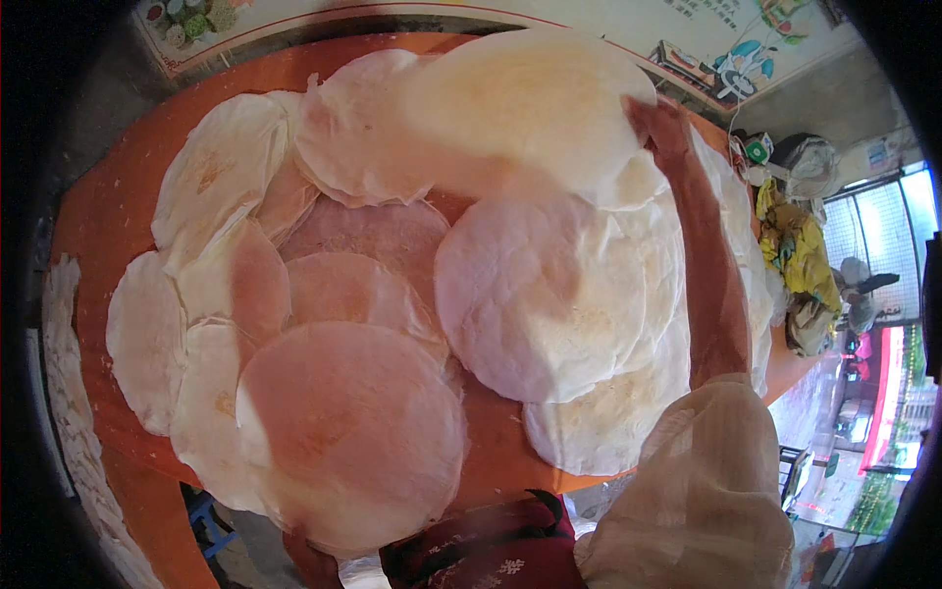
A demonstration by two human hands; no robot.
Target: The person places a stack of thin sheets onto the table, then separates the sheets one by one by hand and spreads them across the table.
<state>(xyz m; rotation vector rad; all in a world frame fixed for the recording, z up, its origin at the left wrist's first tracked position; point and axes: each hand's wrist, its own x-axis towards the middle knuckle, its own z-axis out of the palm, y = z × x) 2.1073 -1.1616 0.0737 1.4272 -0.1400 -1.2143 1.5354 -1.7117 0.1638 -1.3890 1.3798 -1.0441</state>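
At the far side of the orange table (491,447), my right hand (655,123) grips the right edge of a large, thin round flatbread (530,103). That sheet is smeared by motion and overlaps the flatbreads beneath it. My right arm stretches far out over the right-hand pile. Low in the picture, my left hand (309,560) is at the near edge of another round flatbread (353,432). This one reaches past the table's front edge. Only a bit of the left hand shows; its fingers are hidden by the flatbread.
Overlapping flatbreads (221,177) cover the table's left, and a layered pile (559,294) lies right of centre. A strip of pale sheets (78,412) runs along the left rim. Yellow cloth or bags (800,250) sit beyond the right edge. A printed wall panel (589,15) stands behind.
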